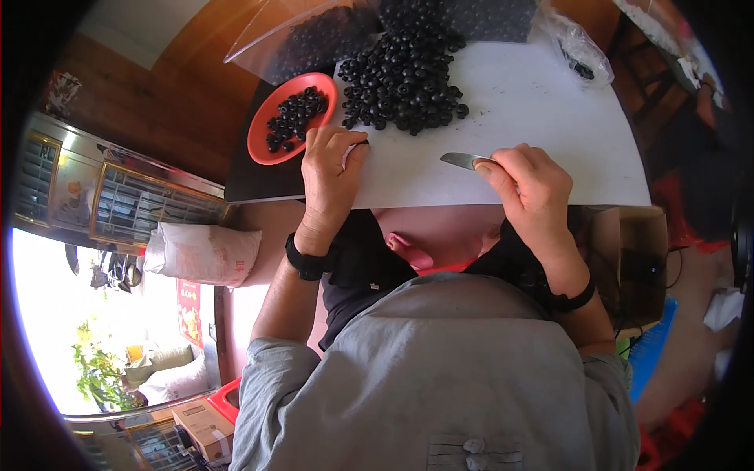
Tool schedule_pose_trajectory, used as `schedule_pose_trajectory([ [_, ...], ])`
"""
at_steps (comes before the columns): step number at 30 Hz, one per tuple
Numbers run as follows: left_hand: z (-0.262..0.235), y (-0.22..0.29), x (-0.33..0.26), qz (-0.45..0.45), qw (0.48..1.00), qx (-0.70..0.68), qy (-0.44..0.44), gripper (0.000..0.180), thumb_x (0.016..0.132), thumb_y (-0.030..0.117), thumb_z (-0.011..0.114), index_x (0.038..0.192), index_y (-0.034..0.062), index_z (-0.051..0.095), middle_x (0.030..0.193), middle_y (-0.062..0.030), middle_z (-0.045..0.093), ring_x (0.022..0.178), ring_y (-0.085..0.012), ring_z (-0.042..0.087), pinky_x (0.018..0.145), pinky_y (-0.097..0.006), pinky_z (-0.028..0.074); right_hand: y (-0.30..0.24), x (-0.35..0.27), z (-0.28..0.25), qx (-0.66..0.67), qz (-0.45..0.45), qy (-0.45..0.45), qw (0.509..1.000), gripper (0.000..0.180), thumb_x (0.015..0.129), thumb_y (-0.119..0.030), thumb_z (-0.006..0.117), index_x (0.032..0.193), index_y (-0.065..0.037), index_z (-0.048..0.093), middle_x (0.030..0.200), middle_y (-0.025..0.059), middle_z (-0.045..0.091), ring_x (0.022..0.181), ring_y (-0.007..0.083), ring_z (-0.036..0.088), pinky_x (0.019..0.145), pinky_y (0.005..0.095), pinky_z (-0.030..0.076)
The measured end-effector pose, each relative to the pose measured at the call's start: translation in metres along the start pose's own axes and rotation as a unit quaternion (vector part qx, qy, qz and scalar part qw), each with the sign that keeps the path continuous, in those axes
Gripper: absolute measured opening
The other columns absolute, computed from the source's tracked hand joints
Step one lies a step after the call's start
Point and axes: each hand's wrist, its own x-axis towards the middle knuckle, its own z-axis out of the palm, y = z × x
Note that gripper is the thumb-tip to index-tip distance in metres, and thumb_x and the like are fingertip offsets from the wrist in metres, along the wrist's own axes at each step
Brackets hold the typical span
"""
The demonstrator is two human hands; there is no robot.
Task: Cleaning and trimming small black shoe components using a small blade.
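My left hand (330, 161) pinches a small black round part (363, 143) between thumb and fingertips, just above the white board. My right hand (534, 180) is closed around a small knife (463, 159), its short metal blade pointing left. Beyond both hands lies a big pile of black round parts (404, 82), several showing a hole in the middle. Close to my left hand sits an orange-red oval bowl (258, 129), with more black parts (297, 116) inside it.
The white tabletop (550, 133) carries dark crumbs. A transparent plastic box (275, 39) holds black parts at the back. At the far right corner lies a transparent plastic bag (580, 51). Below the table's right edge stands a cardboard box (640, 259); a white sack (206, 253) is at the left.
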Motion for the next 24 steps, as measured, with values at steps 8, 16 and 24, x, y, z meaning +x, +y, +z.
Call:
schedule_pose_trajectory([
  [8,0.005,-0.003,0.005,0.016,0.997,0.071,0.011,0.008,0.085,0.007,0.071,0.093,0.0058,0.074,0.090,-0.0095,0.064,0.094,-0.0322,0.062,0.078,-0.043,0.054,-0.001,-0.005,0.001,-0.241,-0.130,-0.062,0.960,0.025,0.081,-0.003,0.069,0.104,-0.014,0.070,0.089,0.0057,0.051,0.084,0.0265,0.053,0.071,0.0404,0.043],
  [16,0.011,-0.008,-0.002,-0.047,0.988,0.137,0.056,0.008,0.087,0.010,0.070,0.094,0.0073,0.073,0.091,-0.0102,0.065,0.095,-0.0336,0.063,0.078,-0.045,0.055,0.007,-0.008,-0.032,-0.193,-0.108,-0.076,0.972,0.028,0.083,-0.001,0.068,0.107,-0.015,0.072,0.086,0.0053,0.051,0.079,0.0255,0.056,0.070,0.0386,0.047],
  [24,0.018,-0.005,-0.002,0.023,0.992,0.120,0.034,0.007,0.085,0.008,0.069,0.092,0.0063,0.071,0.095,-0.0114,0.064,0.098,-0.0348,0.061,0.078,-0.047,0.055,-0.006,-0.003,-0.011,-0.105,-0.064,-0.031,0.992,0.011,0.087,-0.021,0.077,0.089,-0.013,0.069,0.082,0.0046,0.058,0.075,0.0259,0.062,0.061,0.0379,0.051],
])
